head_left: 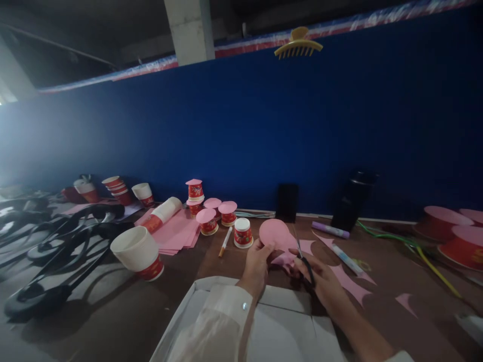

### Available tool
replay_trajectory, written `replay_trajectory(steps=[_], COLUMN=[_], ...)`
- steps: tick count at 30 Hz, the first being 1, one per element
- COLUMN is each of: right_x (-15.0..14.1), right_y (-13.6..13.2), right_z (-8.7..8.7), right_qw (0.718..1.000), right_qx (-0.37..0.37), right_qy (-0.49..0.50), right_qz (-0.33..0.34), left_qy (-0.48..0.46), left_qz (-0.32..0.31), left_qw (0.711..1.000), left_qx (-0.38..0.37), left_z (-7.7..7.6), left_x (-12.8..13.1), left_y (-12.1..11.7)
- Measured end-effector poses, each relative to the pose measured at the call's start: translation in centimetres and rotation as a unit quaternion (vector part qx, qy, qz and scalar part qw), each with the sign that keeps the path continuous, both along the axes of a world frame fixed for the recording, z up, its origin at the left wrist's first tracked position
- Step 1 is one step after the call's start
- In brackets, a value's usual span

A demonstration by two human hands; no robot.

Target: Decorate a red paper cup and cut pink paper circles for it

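A round piece of pink paper (pixel 274 233) is pinched at its lower edge by my left hand (pixel 258 264), above the near part of the table. My right hand (pixel 312 274) grips a pair of scissors (pixel 307 266) with dark handles, its blades pointing up beside the paper circle's right edge. Pink paper offcuts (pixel 349 284) lie about my right hand. An upturned red paper cup (pixel 243 233) stands left of the circle, next to a marker (pixel 225 242) with a brown tip end. Behind it are several small red cups topped with pink paper (pixel 207 221).
A white box (pixel 202 322) sits under my forearms. At left are a large paper cup (pixel 136 251), pink sheets (pixel 181 229) and black headsets (pixel 33 296). A purple tube (pixel 330 230), a black bottle (pixel 350 201) and pink-topped red cups (pixel 464 246) are at right. A blue partition (pixel 234 130) stands behind.
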State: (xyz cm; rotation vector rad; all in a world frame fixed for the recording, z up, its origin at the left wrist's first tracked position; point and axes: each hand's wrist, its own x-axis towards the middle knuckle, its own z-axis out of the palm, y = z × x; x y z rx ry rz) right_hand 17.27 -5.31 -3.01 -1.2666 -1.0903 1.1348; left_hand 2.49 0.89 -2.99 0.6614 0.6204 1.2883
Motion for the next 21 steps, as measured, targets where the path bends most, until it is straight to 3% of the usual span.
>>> replay_trajectory(steps=[4, 13, 21], right_x=[-0.3, 0.4, 0.3], right_y=[0.2, 0.7, 0.6], right_z=[-0.7, -1.1, -1.0], right_qw=[1.0, 1.0, 0.998], right_qx=[-0.021, -0.022, -0.021], right_qy=[0.005, -0.022, -0.051], right_qz=[0.002, 0.007, 0.012], left_qy=[0.006, 0.009, 0.029], left_qz=[-0.001, -0.009, -0.009], left_qw=[1.0, 1.0, 0.999], left_qx=[-0.01, -0.015, -0.019], left_z=[0.1, -1.3, -0.6], left_x=[0.1, 0.3, 0.2], left_y=[0.1, 0.7, 0.2])
